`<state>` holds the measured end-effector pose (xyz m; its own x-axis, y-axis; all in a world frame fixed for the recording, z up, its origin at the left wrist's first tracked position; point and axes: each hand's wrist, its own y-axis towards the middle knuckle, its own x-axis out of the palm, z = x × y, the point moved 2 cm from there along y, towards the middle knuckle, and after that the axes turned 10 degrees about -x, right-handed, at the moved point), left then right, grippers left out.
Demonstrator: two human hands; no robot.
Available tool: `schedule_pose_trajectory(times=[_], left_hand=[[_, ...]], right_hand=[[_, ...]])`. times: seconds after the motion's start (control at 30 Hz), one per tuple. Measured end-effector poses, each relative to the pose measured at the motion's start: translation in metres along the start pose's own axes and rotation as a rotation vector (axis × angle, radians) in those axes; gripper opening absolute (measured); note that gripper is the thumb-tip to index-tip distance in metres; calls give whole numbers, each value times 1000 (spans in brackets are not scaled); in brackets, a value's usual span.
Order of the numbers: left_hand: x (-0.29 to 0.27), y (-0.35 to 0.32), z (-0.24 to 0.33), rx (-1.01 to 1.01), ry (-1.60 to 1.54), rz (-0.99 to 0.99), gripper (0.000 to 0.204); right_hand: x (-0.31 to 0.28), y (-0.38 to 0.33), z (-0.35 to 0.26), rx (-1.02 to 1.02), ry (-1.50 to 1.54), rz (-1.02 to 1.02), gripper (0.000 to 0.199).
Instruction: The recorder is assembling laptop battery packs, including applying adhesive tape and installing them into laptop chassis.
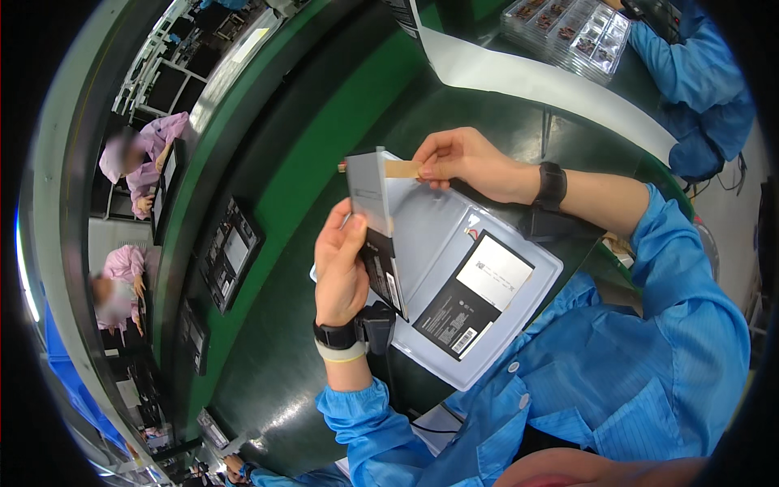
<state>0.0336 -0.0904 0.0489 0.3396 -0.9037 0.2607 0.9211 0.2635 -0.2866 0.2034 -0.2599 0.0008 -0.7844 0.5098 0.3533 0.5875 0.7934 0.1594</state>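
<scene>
Battery [372, 195] is held on edge, tilted, over the left side of a pale tray [430, 243], pinched between the thumb and fingers [337, 215] of the left hand [339, 272]. Near its top edge, a tan strip [401, 169] is stretched out to the right, its free end pinched by the thumb and forefinger of the right hand [466, 166]. Whether the tray is touched by the battery's lower end cannot be told. In the tray, a second battery [475, 294] is laid flat, with its printed side up. The tray is set on the dark green bench [276, 349]. To the left, an opened device [230, 253] is seen; beyond the tray, a white sheet [535, 81] is curved across, near stacked clear trays [568, 36].
</scene>
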Motion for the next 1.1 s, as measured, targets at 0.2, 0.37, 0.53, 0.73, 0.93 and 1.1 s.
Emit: schedule_pose_trajectory(times=[0.2, 0.37, 0.53, 0.73, 0.93, 1.1], left_hand=[[7, -3, 10, 233, 125, 218, 34], [13, 5, -7, 178, 207, 237, 36], [33, 2, -6, 272, 393, 310, 54], [47, -2, -12, 296, 521, 227, 97], [41, 1, -13, 259, 318, 196, 81], [35, 1, -1, 312, 130, 240, 63]], right_hand=[[18, -11, -15, -120, -50, -22, 14], [40, -24, -26, -141, -17, -70, 13], [31, -25, -21, -91, -62, -49, 9], [39, -33, -29, -212, -3, -68, 11], [36, -27, -26, -340, -134, -63, 12], [18, -16, -23, -122, -181, 80, 12]])
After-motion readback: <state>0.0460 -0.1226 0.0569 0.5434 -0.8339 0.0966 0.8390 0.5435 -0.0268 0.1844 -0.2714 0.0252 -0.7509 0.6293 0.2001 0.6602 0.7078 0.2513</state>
